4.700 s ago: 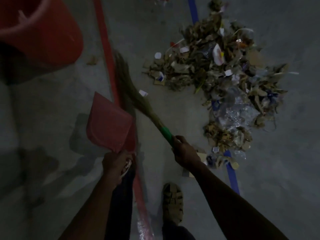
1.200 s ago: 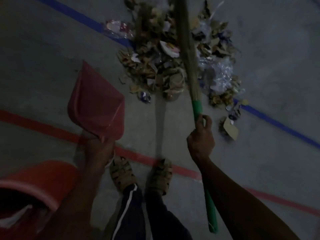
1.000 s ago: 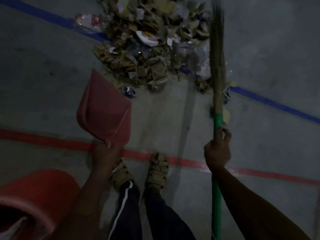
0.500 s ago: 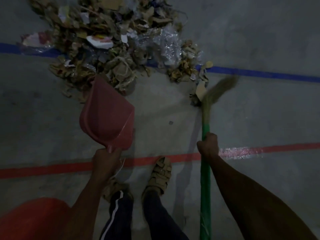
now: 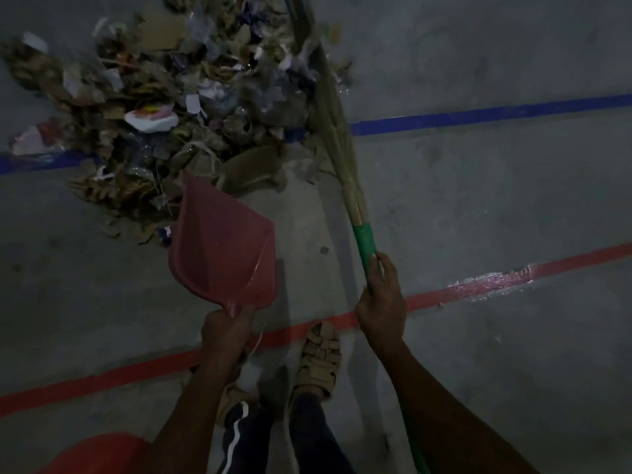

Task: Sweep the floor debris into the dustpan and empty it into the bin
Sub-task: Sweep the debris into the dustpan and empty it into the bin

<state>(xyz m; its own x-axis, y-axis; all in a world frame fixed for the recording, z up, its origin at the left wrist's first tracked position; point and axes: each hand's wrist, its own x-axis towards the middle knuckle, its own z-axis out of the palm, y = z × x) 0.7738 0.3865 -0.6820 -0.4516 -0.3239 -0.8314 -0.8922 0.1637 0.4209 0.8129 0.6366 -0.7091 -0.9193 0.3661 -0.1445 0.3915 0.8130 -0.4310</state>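
The red dustpan is held just above the grey concrete floor, its open mouth pointing toward 11 o'clock at the near edge of the debris pile. Nothing lies inside the pan. The left hand has its fingers wrapped round the pan's short handle at 6 o'clock of the pan.

At the lower left corner, about 7 o'clock of the person's feet, a curved piece of the red bin shows; its inside is out of view.

The right hand has its fingers curled round the green handle of the broom, thumb laid along the shaft. The straw bristles run up toward 12 o'clock and lie against the right flank of the pile.

The pile of dry leaves, paper scraps and clear plastic sits from 10 to 12 o'clock, spread across a blue floor line. A red floor line crosses under both hands, and one sandal stands on it. Bare floor stretches from 1 to 4 o'clock of the broom, and between pan and broom there is an open strip of concrete.
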